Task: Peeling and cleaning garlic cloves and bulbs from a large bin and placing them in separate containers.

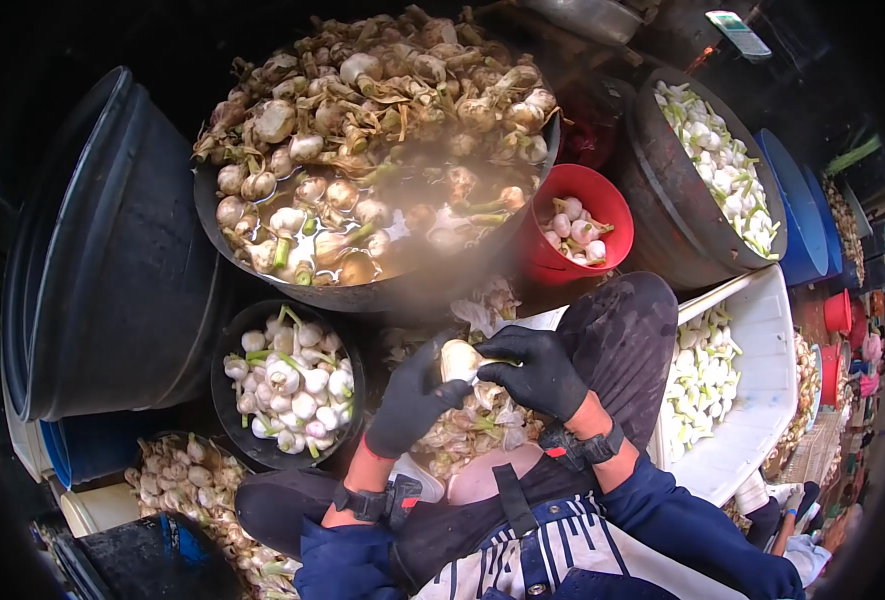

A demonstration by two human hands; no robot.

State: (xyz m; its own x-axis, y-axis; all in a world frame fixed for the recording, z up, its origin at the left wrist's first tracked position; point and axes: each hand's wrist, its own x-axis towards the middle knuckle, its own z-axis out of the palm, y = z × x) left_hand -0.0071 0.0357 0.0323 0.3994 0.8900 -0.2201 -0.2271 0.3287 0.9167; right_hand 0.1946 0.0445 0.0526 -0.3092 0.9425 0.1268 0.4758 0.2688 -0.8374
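Both my hands wear black gloves and meet over a heap of loose garlic skins (480,427) between my legs. My left hand (416,405) holds a garlic bulb (459,360) by its body. At its stem end, my right hand (536,371) pinches the bulb between thumb and fingers. Beyond them stands a large tub (382,289) of unpeeled garlic, partly under murky water. A black bucket (221,397) of cleaner white bulbs with green stems is on the left. Some whitish-pink bulbs lie in a red bucket (615,187) beyond my right knee.
At right are a dark tub (656,195) of trimmed garlic and a white crate (765,360) holding more. A big black barrel (120,277) leans at left, above piled unpeeled garlic (210,487). Part of another person (787,525) shows at lower right.
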